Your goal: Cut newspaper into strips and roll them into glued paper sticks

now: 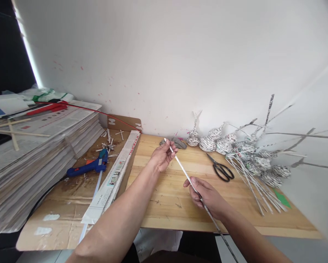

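A long, thin rolled newspaper tube (182, 168) slants across the middle of the view, above the wooden table. My left hand (164, 155) pinches it near its far, upper end. Lower down, my right hand (203, 195) has its fingers wrapped round the same tube, whose darker near end runs down past the table's front edge. Right of my hands lie black-handled scissors (221, 170), and beside them a bundle of loose paper tubes (253, 182). Behind my left hand is a crumpled grey cloth (179, 143), touching or close to the fingers; I cannot tell which.
Several woven paper gourds (207, 143) line the wall, some with long tubes sticking out. On the left, a cardboard sheet (62, 204) carries a blue glue gun (91, 168), paper scraps and newspaper strips (117, 175). A tall newspaper stack (51, 146) stands at far left.
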The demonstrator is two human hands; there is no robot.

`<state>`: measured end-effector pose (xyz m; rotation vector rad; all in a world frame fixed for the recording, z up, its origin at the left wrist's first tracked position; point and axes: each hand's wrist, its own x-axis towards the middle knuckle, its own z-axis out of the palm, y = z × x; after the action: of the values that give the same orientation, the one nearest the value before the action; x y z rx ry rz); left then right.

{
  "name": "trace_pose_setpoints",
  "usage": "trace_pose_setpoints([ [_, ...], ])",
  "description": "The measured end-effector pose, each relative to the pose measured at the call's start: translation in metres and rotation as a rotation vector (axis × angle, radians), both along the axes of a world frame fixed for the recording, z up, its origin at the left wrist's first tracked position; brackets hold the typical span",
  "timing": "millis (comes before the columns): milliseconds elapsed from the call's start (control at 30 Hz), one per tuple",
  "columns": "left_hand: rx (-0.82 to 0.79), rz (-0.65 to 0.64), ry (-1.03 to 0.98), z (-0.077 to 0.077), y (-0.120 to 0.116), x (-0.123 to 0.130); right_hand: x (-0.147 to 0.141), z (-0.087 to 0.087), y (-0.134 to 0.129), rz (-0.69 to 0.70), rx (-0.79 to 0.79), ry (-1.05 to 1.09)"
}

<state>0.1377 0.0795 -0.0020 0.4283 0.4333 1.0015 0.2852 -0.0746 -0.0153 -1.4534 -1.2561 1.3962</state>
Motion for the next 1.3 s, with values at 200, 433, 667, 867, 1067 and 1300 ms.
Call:
trace_pose_setpoints([
  [200, 0.030, -0.017, 0.011, -0.002, 0.000, 0.002, -0.007, 0.002, 0.008, -0.047, 0.100, -0.073],
  [433, 0.047, 0.003, 0.049, -0.003, 0.000, 0.004, -0.007, 0.001, 0.017, -0.045, 0.147, -0.114],
  [667, 0.040, 0.002, 0.052, -0.005, -0.001, 0.005, -0.012, 0.002, 0.026, 0.061, -0.051, 0.222],
  [867, 0.042, -0.001, 0.100, -0.007, -0.002, 0.006, -0.016, 0.005, 0.034, -0.113, 0.335, -0.381],
  [1067, 0.012, 0.000, 0.106, -0.004, -0.002, 0.005, -0.018, 0.001, 0.040, 0.025, 0.006, 0.099],
  [1300, 0.020, 0.026, 0.156, -0.004, -0.004, 0.006, -0.016, -0.002, 0.038, -0.042, 0.174, -0.140],
])
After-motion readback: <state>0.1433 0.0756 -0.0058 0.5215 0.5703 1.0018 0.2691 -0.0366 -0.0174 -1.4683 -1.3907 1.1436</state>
